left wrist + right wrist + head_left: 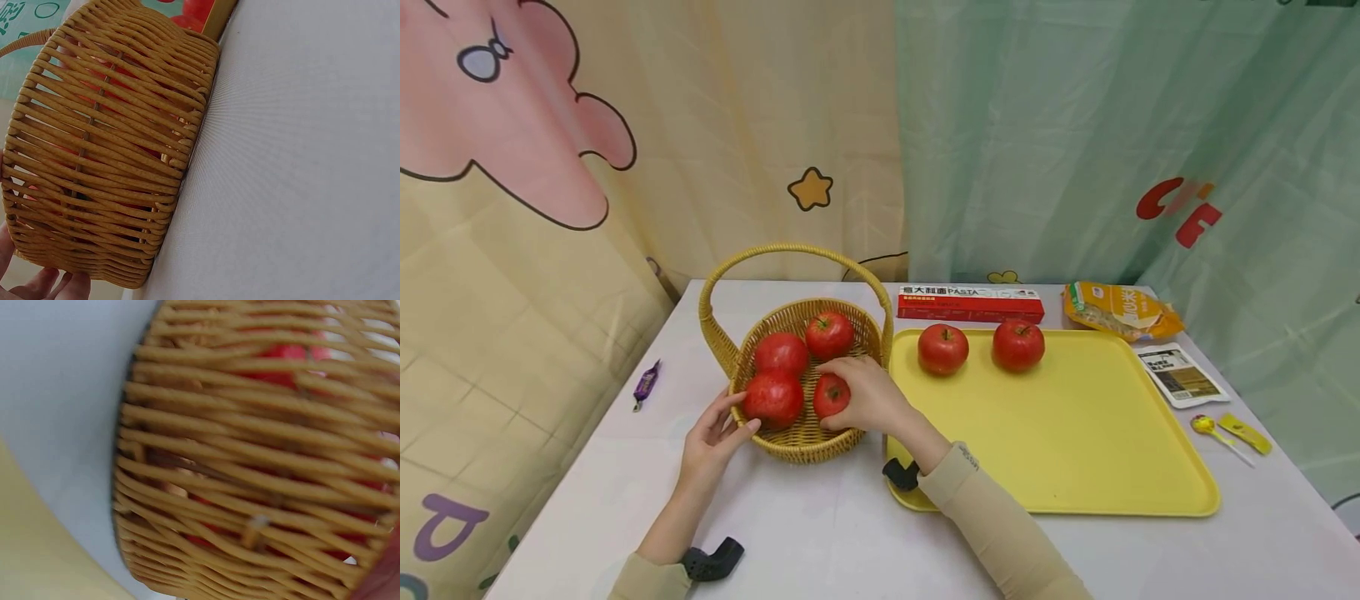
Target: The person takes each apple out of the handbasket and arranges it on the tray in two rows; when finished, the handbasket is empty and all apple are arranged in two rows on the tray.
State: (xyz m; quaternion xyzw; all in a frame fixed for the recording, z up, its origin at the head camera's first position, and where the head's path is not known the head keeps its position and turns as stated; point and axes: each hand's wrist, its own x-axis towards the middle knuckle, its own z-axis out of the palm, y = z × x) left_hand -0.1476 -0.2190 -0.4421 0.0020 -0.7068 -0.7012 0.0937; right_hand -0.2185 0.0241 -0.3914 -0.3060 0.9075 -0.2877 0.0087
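Apple [831, 394] w/in right-hand fingers [835, 367]

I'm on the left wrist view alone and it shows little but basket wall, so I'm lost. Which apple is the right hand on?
Observer: The right hand curls round the front right apple in the basket.
Operator: How many apples are in the basket?
Observer: Four; the front left apple lies by the left hand.
Operator: Does the left hand have a grip on anything?
Observer: It rests on the basket's outer rim, fingers fairly straight.
Operator: Any fruit outside?
Observer: Two apples sit at the far edge of the yellow tray.
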